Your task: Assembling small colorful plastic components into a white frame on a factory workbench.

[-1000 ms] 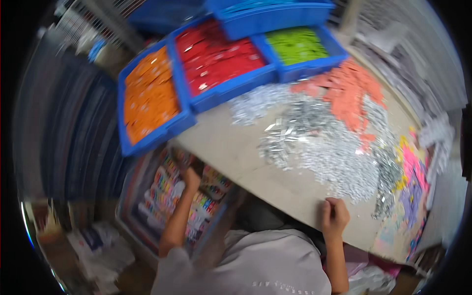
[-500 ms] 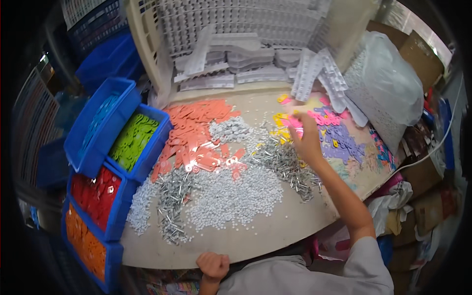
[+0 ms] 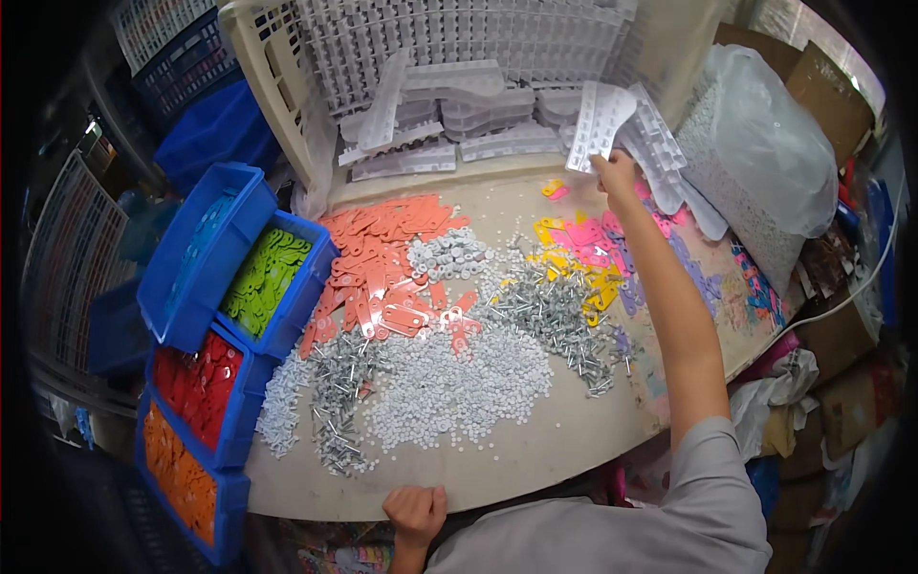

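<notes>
My right hand (image 3: 615, 174) reaches to the far right of the table. Its thumb and fingers pinch the lower end of a white plastic moulded strip (image 3: 602, 120) with rows of small hollows. More white strips (image 3: 658, 143) lean right beside it. My left hand (image 3: 416, 515) is a fist at the near table edge; its inside is hidden. Below my right forearm lie pink flat pieces (image 3: 588, 239), yellow pieces (image 3: 602, 290) and purple pieces (image 3: 696, 273). Metal pins (image 3: 545, 306) lie heaped nearer the middle.
Coral flat pieces (image 3: 368, 258) and small white round parts (image 3: 459, 387) cover much of the table (image 3: 535, 459). Blue bins (image 3: 251, 411) with coloured pieces line the left. Behind stands a cream crate (image 3: 273, 86); a clear bag (image 3: 765, 143) of white parts bulges at right.
My right hand has moved away from the pink and yellow pieces to the white strips behind and taken hold of one. My left fist stays at the table edge.
</notes>
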The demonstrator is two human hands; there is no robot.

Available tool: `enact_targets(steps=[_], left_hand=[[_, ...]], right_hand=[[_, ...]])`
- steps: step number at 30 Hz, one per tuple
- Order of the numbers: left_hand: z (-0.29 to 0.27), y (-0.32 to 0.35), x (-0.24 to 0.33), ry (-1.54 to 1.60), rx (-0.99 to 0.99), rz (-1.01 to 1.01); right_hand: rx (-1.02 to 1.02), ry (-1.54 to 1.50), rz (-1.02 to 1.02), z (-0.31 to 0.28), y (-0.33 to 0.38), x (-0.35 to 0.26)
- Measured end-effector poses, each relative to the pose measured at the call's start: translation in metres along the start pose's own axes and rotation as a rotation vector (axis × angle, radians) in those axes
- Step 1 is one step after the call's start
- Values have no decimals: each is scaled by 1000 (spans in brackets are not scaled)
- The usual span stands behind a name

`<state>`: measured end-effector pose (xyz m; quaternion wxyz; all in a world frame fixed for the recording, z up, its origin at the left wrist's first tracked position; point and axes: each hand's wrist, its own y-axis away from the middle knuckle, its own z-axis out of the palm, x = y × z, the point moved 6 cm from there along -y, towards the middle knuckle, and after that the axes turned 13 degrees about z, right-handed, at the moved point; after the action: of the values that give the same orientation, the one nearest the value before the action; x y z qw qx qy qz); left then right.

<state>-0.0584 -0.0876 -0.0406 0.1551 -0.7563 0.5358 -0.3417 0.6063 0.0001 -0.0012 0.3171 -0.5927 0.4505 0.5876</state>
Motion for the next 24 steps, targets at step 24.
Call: enact_targets(steps=[24], left_hand=[[13,-57,-8,294,0,-449]], right_hand=[[-391,696,-386,2,441,51]])
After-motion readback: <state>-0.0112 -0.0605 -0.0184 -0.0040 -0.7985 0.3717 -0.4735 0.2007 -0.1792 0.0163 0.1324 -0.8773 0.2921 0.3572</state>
